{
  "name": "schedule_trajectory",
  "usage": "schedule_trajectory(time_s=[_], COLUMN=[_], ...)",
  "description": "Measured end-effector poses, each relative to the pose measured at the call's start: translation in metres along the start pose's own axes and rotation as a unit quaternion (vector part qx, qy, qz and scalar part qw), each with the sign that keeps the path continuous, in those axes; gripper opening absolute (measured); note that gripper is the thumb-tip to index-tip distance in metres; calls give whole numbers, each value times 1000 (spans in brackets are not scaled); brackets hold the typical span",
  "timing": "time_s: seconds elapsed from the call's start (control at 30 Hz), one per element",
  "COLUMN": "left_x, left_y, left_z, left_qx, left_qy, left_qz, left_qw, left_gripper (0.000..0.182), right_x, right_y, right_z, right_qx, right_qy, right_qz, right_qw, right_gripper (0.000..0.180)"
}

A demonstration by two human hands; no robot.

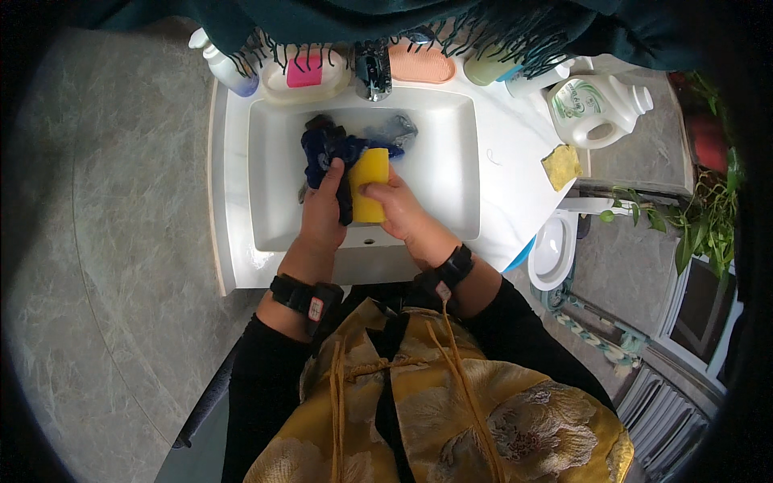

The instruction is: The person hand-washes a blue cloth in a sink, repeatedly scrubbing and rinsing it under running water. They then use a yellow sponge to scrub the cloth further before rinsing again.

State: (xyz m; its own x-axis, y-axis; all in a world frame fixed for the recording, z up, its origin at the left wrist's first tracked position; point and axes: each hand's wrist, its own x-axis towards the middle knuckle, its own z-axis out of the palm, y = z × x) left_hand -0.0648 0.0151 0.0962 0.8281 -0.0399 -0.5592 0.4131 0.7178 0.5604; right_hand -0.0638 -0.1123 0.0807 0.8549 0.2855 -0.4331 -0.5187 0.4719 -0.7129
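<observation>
Over a white sink basin [447, 181], my left hand [323, 214] grips a dark blue wet cloth [320, 145], its thumb on top. Beside it my right hand [395, 205] holds a yellow block [369, 187], possibly a sponge or soap, with the thumb over its face. The block's left edge touches the cloth. More dark, wet fabric [398, 130] lies in cloudy water towards the back of the basin. A black faucet [373, 72] stands above the basin's back edge. My fingers beneath the cloth and block are mostly hidden.
A pump bottle [232, 69], a soap dish [275, 81] with a pink item, and a peach ribbed tray [423, 63] line the back edge. At right are a white detergent jug [595, 111] and a yellow cloth [561, 167]. Fringed dark green fabric [386, 21] hangs above.
</observation>
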Motion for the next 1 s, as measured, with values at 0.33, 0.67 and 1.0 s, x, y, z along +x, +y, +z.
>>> schedule_trajectory(time_s=[0.33, 0.67, 1.0], left_x=[16, 20, 13], left_y=[6, 25, 22], left_z=[-12, -26, -18], left_qx=[-81, -116, -91], left_qy=[14, 146, 172], left_qz=[-48, 75, 34], left_qw=[995, 980, 980], left_gripper=[30, 20, 37], right_x=[3, 26, 120], right_y=[-5, -61, -138], right_z=[-15, -61, -119], right_qx=[222, 251, -11], right_qy=[-83, -120, 60], right_qz=[175, 86, 119], right_qw=[956, 957, 991], right_gripper=[41, 49, 40])
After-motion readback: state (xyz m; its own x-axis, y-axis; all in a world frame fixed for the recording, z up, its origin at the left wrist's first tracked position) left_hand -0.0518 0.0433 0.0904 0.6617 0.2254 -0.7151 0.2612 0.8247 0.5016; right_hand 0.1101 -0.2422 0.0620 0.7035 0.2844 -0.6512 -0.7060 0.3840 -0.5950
